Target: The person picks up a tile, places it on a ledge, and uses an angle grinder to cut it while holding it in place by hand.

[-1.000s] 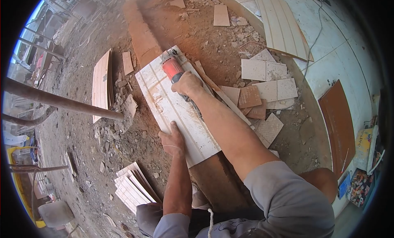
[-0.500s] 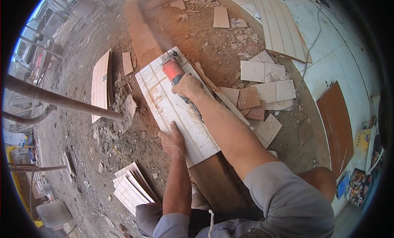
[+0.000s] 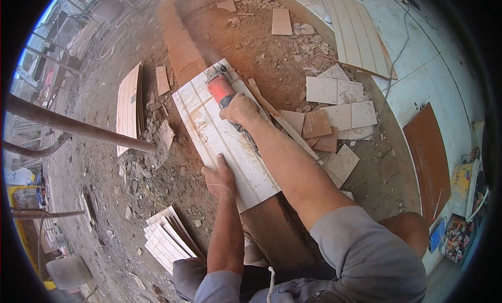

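A red and black power tool (image 3: 220, 89) rests at the far end of a white tile (image 3: 209, 126) with tan lines, its metal head near the tile's far edge. My right hand (image 3: 240, 109) is wrapped round the tool's dark body. My left hand (image 3: 219, 178) grips the tile's left edge, thumb on top and the other fingers partly hidden at its side. Beneath the tile runs a brown beam-like ledge (image 3: 185, 54). Reddish dust hangs beyond the tool.
Stacked tile strips (image 3: 129, 109) stand at the left, with another stack (image 3: 170, 239) nearer me. A metal pole (image 3: 78, 126) reaches in from the left. Broken tiles (image 3: 340, 115) lie at the right, before a brown panel (image 3: 428, 162) and a cable (image 3: 400, 54).
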The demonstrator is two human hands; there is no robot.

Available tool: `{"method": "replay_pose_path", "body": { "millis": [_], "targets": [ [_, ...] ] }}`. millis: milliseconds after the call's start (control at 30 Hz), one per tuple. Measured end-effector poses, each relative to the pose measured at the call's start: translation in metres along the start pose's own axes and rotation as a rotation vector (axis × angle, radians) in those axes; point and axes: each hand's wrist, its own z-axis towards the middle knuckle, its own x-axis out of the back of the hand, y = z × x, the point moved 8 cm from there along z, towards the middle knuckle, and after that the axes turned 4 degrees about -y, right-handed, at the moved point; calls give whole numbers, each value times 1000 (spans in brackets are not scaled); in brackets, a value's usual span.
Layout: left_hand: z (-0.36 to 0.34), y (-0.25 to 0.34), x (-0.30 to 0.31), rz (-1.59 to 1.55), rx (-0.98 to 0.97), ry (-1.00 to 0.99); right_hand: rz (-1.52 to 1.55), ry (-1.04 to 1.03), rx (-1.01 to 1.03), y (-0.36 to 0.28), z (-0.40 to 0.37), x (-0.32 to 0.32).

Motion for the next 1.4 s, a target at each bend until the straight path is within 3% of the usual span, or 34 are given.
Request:
{"method": "replay_pose_path", "body": {
  "millis": [1400],
  "targets": [
    [0,-1,0,0,12,12,-39,-7,-8,6,-12,1]
  ]
}}
